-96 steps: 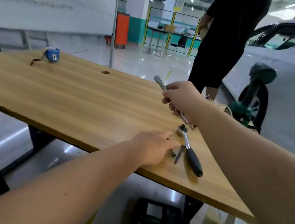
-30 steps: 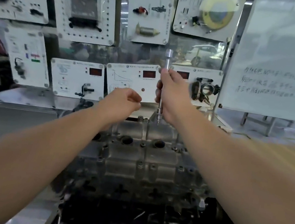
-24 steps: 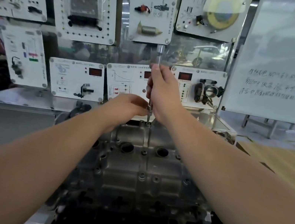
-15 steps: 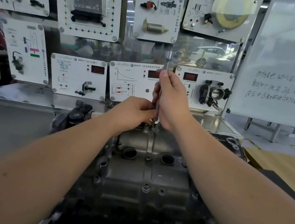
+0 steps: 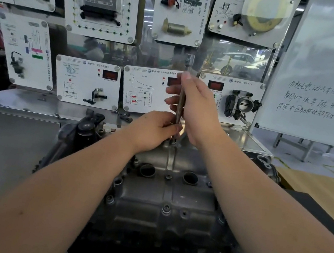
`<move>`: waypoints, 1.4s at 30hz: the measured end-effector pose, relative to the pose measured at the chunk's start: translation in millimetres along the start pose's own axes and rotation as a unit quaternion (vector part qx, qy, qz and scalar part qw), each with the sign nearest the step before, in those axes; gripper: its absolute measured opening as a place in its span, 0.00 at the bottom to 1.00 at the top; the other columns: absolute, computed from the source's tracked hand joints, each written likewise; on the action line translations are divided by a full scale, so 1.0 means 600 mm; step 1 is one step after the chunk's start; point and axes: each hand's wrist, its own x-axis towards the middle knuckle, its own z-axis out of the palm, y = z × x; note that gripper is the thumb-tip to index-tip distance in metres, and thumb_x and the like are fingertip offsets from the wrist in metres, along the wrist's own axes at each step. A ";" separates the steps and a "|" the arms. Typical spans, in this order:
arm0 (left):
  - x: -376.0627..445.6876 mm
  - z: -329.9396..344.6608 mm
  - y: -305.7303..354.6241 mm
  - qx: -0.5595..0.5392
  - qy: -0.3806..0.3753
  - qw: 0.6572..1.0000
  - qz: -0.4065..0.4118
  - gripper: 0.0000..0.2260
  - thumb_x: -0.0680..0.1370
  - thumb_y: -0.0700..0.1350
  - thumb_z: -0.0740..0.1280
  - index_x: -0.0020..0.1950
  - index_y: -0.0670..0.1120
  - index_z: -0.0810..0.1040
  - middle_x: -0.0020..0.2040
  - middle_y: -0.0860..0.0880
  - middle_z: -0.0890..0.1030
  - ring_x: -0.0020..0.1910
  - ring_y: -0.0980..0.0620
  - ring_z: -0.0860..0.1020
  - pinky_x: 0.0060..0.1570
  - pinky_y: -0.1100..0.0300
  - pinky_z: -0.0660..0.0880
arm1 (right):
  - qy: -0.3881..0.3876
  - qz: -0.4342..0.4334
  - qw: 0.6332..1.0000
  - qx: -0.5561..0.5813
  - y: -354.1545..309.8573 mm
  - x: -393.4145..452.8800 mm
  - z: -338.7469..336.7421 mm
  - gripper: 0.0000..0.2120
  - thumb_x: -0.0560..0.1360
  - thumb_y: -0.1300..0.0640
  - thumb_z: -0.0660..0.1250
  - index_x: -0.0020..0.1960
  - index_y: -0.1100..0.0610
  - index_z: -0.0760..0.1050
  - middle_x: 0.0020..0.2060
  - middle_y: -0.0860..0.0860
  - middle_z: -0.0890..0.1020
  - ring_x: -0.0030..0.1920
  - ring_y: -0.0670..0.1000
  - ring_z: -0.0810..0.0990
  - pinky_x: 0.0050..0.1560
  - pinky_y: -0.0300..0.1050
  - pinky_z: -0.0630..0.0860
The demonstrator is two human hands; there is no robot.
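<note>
- Long slim steel extension bar point(image 5: 180, 106): upright, lower tip down at far edge of grey cast-metal engine cover point(image 5: 167, 195); socket-like top end clear above the fingers.
- Right hand point(image 5: 197, 109): grasping the bar mid-shaft, fingers curled round it.
- Left hand point(image 5: 154, 132): pinching the bar's lower end, just above the engine cover.
- Two round open bores in the engine cover, nearer the camera than the bar tip.
- Behind the engine cover: white instrument panels point(image 5: 89, 82) on a metal stand.
- Far right: whiteboard with handwriting point(image 5: 330, 72); wooden tabletop point(image 5: 323, 192) below it.
</note>
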 end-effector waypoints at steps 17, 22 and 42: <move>0.009 0.004 -0.010 -0.002 0.003 1.000 -0.017 0.09 0.83 0.52 0.67 0.49 0.48 0.79 0.41 0.52 0.82 0.38 0.61 0.77 0.38 0.65 0.71 | 0.085 0.065 0.994 -0.005 -0.052 0.054 0.051 0.12 0.78 0.53 0.55 0.38 0.52 0.57 0.34 0.52 0.56 0.35 0.53 0.52 0.28 0.41 0.53; 0.006 0.003 -0.004 0.007 0.010 1.000 -0.017 0.10 0.83 0.52 0.68 0.45 0.47 0.77 0.42 0.49 0.83 0.38 0.56 0.77 0.40 0.60 0.72 | 0.010 0.084 0.996 0.038 -0.052 0.059 0.035 0.20 0.80 0.51 0.56 0.30 0.51 0.60 0.23 0.47 0.60 0.23 0.49 0.54 0.26 0.38 0.55; -0.004 0.001 0.003 -0.042 -0.004 0.999 -0.020 0.09 0.86 0.47 0.62 0.54 0.46 0.80 0.51 0.42 0.85 0.52 0.41 0.82 0.57 0.42 0.77 | 0.085 -0.079 0.993 -0.032 -0.023 0.051 0.032 0.12 0.83 0.44 0.63 0.46 0.52 0.69 0.30 0.45 0.72 0.30 0.46 0.68 0.32 0.43 0.67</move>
